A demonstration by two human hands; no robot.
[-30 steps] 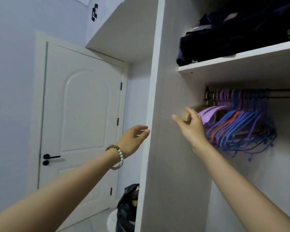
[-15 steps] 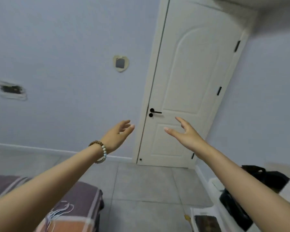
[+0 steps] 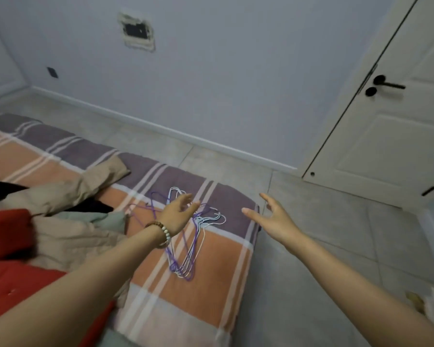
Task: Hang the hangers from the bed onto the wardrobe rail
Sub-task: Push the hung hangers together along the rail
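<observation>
A small pile of thin purple, white and pale blue hangers (image 3: 189, 249) lies on the striped bed (image 3: 211, 291) near its corner. My left hand (image 3: 179, 214), with a bead bracelet on the wrist, hovers over the pile's upper part with relaxed fingers and holds nothing. Out over the bed's corner and the floor, my right hand (image 3: 273, 219) is spread wide and empty. The wardrobe and its rail are out of view.
Crumpled beige bedding (image 3: 73, 191) and a red cover (image 3: 8, 259) lie on the bed's left side. Grey tiled floor (image 3: 311, 221) runs to the right. A white door (image 3: 391, 126) with a black handle stands at the far right. A wall with a broken socket hole lies ahead.
My view has swung from the wardrobe past the door, down to the bed. Both hands came away from the wardrobe and now reach over the hangers on the bed.
</observation>
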